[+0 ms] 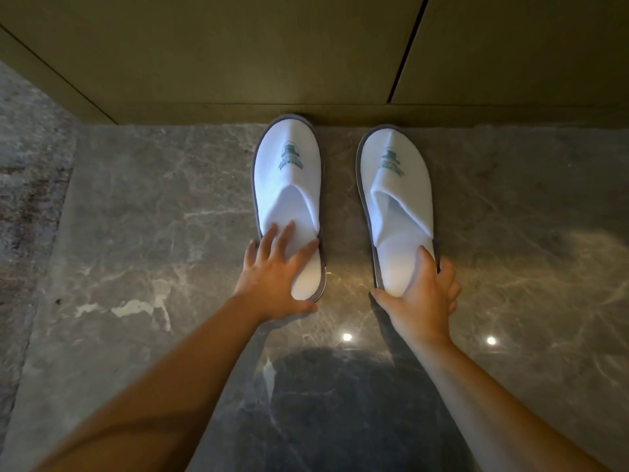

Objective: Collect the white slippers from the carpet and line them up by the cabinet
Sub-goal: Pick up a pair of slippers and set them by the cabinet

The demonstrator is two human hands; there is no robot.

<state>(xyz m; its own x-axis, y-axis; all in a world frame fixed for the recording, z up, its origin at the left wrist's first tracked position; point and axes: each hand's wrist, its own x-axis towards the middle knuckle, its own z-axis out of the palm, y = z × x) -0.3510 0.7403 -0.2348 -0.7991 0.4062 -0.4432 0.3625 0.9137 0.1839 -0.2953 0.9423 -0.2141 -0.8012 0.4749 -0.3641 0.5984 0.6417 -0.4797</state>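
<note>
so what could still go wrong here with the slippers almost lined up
The right slipper sits a little farther from the cabinet than the left slipper and angles slightly, so the row may end uneven. The right hand grips its heel, and letting go could twist it. The left hand could nudge its slipper on the polished marble floor.

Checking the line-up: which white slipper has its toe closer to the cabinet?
The left white fabric slipper, under the left hand; the right one sits slightly back.
</note>
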